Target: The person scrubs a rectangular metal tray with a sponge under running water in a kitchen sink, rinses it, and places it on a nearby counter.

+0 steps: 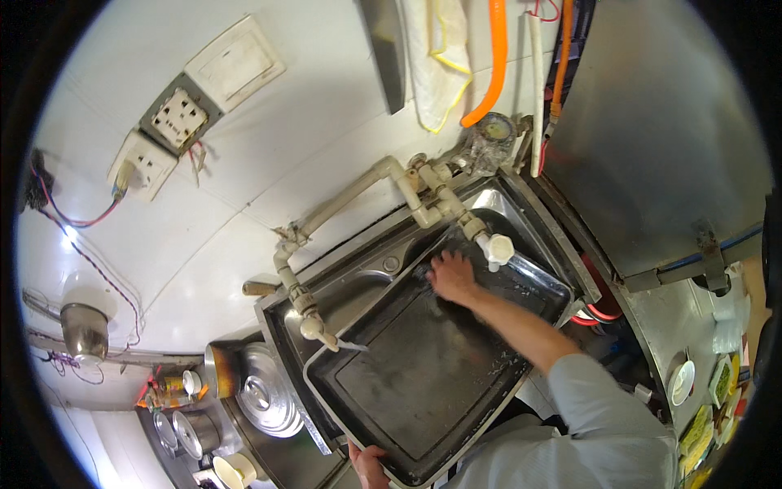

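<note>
A large, dark rectangular metal tray (pixel 397 373) lies tilted across a stainless steel double sink (pixel 342 299). My left hand (pixel 368 464) grips the tray's rim at its near left corner. At the far side of the tray, my right hand (pixel 452 278) presses down on the inner surface, over what looks like a dark scouring pad (pixel 423 271), mostly covered by the fingers. Flecks of foam or residue cling to the tray's right side. From the left tap (pixel 313 330), a thin stream of water runs onto the tray. The right tap (pixel 498 249) overhangs the far corner.
Pale water pipes (pixel 354 198) run along the tiled wall. Stacked metal lids (pixel 266 391) and pots (pixel 195 434) stand at left. Worn sockets (pixel 179 120), a cloth (pixel 437 67) and an orange hose (pixel 498 61) are on the wall. At right are a metal cabinet (pixel 666 140) and food trays (pixel 696 434).
</note>
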`<state>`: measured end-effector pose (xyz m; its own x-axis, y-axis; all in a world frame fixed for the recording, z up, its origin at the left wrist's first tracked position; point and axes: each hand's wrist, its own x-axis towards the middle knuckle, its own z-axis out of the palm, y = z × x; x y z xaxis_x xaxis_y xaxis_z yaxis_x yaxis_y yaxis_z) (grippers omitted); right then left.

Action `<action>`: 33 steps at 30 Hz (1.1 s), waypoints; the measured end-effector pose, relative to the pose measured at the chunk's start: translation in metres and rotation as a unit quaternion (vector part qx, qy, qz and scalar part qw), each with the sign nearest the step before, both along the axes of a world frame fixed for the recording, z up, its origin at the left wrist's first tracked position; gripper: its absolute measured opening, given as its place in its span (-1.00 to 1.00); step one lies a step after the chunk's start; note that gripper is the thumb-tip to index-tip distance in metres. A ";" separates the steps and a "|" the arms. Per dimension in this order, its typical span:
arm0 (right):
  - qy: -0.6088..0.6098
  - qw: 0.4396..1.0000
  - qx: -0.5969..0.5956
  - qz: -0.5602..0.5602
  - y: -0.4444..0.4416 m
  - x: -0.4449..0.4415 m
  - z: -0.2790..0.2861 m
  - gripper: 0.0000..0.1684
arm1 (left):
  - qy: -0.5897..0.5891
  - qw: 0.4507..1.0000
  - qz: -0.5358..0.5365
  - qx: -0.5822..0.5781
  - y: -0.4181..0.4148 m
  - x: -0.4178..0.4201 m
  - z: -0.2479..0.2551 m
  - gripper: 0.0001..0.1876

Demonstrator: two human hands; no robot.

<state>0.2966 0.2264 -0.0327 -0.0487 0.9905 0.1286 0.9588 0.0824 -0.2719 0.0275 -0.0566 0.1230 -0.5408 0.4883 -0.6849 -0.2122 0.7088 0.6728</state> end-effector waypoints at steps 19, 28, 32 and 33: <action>0.197 0.960 -0.005 0.200 -0.016 -0.037 0.000 -0.78 | -0.004 0.988 0.096 0.121 -0.052 -0.024 -0.032 -0.17; -0.025 0.993 -0.055 0.105 0.021 0.049 -0.005 -0.65 | -0.022 0.999 0.040 0.029 -0.025 -0.017 0.023 -0.28; 0.085 0.990 0.097 0.066 0.048 0.038 -0.005 -0.65 | -0.020 0.998 0.034 0.051 -0.025 -0.026 0.013 -0.30; 0.042 0.986 0.140 0.083 0.052 0.039 -0.011 -0.68 | -0.019 0.998 0.026 0.056 -0.032 -0.034 0.002 -0.30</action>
<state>0.3353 0.2779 -0.0439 -0.1837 0.8951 0.4062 0.9011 0.3185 -0.2943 -0.0066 -0.0891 0.1251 -0.5419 0.5357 -0.6476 -0.2728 0.6167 0.7384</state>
